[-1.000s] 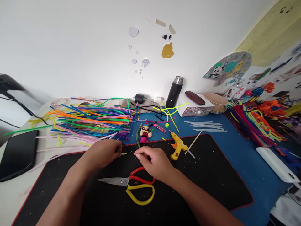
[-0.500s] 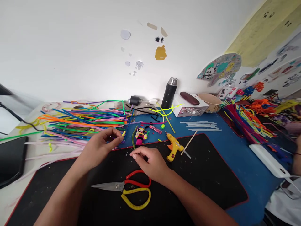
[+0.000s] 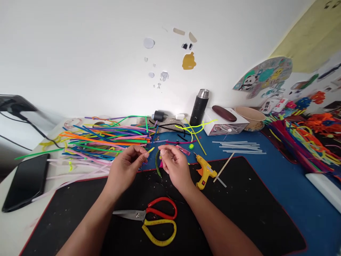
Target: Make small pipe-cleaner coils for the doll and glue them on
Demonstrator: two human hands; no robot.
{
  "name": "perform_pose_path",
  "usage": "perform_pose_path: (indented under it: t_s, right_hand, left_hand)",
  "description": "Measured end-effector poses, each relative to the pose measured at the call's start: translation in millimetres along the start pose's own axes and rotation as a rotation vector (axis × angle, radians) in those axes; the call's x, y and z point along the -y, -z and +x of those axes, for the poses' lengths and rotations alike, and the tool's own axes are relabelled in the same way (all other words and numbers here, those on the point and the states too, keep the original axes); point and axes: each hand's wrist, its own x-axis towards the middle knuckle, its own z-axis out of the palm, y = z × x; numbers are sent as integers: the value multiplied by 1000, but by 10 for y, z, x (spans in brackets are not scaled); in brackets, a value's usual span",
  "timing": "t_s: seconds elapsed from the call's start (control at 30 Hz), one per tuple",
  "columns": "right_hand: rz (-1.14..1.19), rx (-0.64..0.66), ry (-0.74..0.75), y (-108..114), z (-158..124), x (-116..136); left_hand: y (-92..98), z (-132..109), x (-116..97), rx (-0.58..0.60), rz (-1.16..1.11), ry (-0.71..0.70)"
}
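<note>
Yellow pipe cleaner bit [image 3: 151,150] pinched in left hand [image 3: 127,168] fingertips over the far edge of the black mat [image 3: 239,206], right hand [image 3: 174,165] just right of it, fingertips pressed together, scissors [image 3: 145,214] lying nearer.

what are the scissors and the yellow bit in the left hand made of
Scissors: grey blades with metallic sheen, likely steel; glossy red and yellow handles, probably plastic. Yellow bit in the left hand: seemingly fuzzy pipe cleaner, like the pile.
</note>
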Motion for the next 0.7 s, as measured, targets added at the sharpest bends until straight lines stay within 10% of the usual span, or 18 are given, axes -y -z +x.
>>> perform_pose_path:
  t_s: [0.43,0.57,0.7]
  right_hand:
    - [-63,47,-1,73,-159,-67]
    - [44,-45,-25,176,-89,-37]
    - [180,-185,-34,273,-15,2]
  left_hand:
    - [-143,-107,-25,185,164,-71]
    - [41,-15,31,346,528,-14]
    - [276,115,111,177,1003,2]
